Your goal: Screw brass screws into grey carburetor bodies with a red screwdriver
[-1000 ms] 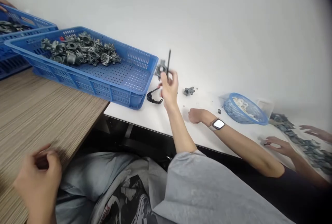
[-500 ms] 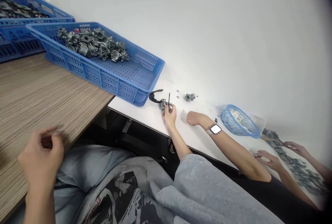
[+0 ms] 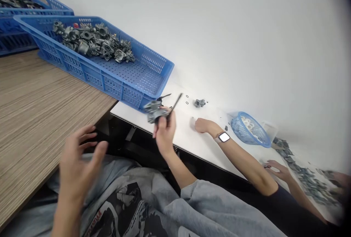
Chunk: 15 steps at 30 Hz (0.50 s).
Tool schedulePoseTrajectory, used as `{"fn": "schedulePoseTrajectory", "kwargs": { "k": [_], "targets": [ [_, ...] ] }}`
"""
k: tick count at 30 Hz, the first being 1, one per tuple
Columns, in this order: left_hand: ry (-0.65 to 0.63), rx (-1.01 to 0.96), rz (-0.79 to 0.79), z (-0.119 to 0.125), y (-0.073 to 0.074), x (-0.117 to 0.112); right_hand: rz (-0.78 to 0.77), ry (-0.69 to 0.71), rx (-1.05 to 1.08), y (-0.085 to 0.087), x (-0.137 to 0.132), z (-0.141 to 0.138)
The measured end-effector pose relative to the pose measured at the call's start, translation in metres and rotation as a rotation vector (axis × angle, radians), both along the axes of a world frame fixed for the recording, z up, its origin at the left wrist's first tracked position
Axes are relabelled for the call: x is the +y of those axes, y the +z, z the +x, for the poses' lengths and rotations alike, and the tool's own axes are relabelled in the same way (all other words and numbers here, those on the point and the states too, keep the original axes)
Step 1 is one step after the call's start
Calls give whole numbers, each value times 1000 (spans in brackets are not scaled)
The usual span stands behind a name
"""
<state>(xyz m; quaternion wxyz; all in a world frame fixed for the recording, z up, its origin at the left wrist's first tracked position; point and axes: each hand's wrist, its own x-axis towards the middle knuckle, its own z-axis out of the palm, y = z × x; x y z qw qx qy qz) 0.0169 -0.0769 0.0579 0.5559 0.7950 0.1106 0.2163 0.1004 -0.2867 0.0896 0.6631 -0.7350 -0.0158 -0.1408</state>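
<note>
My right hand is raised over the near edge of the white table. It is closed on a grey cast metal part and a thin black rod-like tool that sticks up to the right. My left hand hovers above my lap beside the wooden table, fingers spread and holding nothing; it is blurred by motion. A black curved piece lies on the white table just behind the metal part.
A blue crate with several grey metal parts straddles both tables; a second crate stands far left. A co-worker's hand with a wristwatch rests by a small part, rings and a blue basket. Another person's hand works among parts.
My right hand has lifted the metal part and the black tool off the white table and drawn them toward me. My left hand has opened from curled and moved right.
</note>
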Motion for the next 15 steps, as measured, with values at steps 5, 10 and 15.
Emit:
{"fn": "schedulePoseTrajectory", "kwargs": {
  "k": [5,10,15],
  "targets": [
    [-19,64,-76,-9,14,-34,85,501,237,-14,65,-50],
    [236,331,-81,-46,-10,-16,70,730,535,-44,84,-85],
    [286,279,-200,-71,-36,-5,-103,881,487,-47,79,-90]
  ]
}}
